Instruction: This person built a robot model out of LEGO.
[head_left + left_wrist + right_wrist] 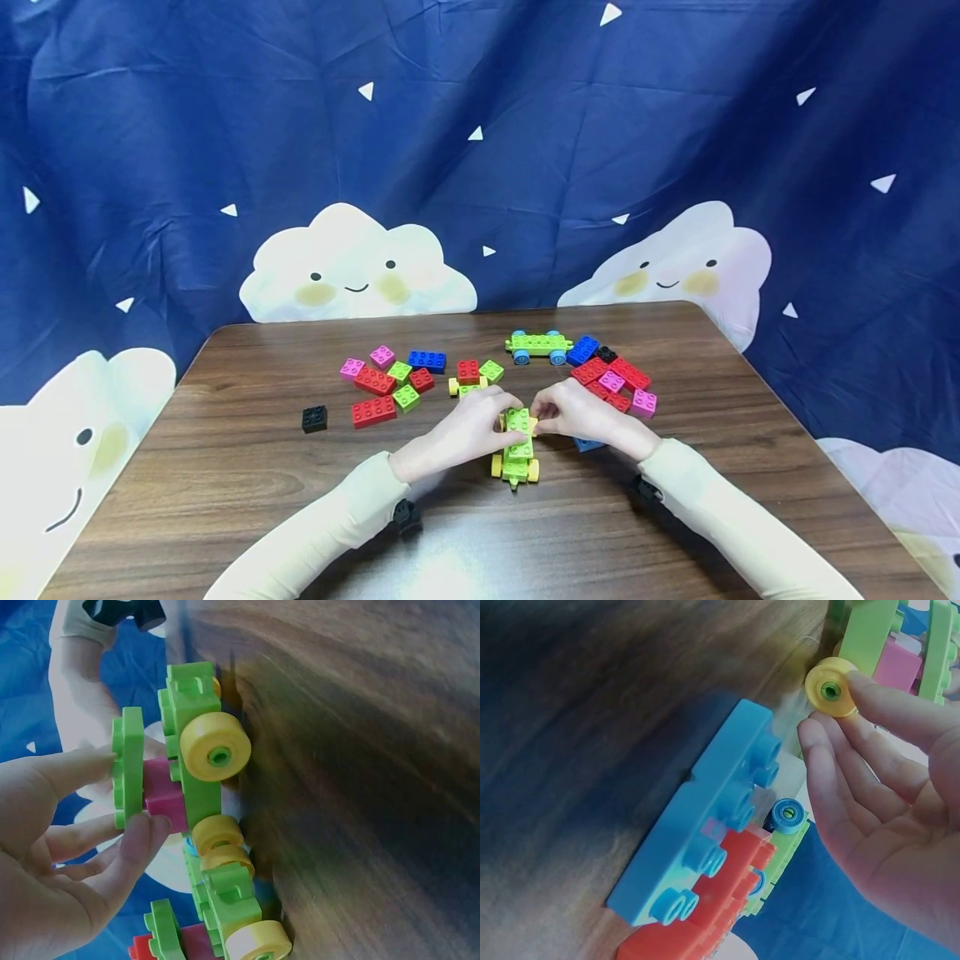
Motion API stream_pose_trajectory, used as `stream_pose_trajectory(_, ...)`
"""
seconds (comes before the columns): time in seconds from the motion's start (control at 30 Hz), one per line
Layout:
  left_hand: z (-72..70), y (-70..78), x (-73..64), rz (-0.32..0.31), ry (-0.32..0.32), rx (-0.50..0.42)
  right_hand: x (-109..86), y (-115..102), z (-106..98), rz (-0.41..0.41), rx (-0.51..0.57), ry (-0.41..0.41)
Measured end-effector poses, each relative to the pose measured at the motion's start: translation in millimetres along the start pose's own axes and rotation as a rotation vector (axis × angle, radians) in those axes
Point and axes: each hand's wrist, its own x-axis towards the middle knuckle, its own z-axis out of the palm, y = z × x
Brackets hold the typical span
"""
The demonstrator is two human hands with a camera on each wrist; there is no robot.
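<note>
A green toy car base (199,791) with yellow wheels stands near the table's middle. On it sits a pink brick (165,795), topped by a long green brick (519,425). My left hand (474,427) grips the long green brick from the side, with one fingertip against the pink one. My right hand (581,417) pinches a yellow wheel (831,688) of this base between thumb and fingers. A second yellow-wheeled car (470,389), carrying a red brick (467,371), stands just beyond the left hand, partly hidden by it.
A blue brick (705,802) lies beside my right hand. Red, pink, blue and black bricks (630,372) are grouped behind it. A green base with blue wheels (538,343) stands at the back. More loose bricks (375,381) lie on the left, with a black brick (315,418) apart.
</note>
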Motion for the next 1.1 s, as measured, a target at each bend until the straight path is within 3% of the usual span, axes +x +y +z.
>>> stream_pose_trajectory(0.33,-3.9,-0.8,0.6,0.040,-0.052,-0.023,0.4,0.0,0.2,0.020,0.004,-0.013)
stream_pose_trajectory(0.5,-4.0,-1.5,1.7,0.029,-0.083,-0.031,-0.5,-1.2,-0.9,0.032,0.004,-0.018)
stream_pose_trajectory(0.7,-2.2,-4.6,1.0,-0.002,-0.076,-0.049,-0.7,-1.7,-1.0,0.035,0.011,-0.019)
stream_pose_trajectory(1.1,-8.5,-9.0,-0.1,0.008,-0.095,-0.057,-0.1,-1.4,0.2,0.032,0.023,-0.009)
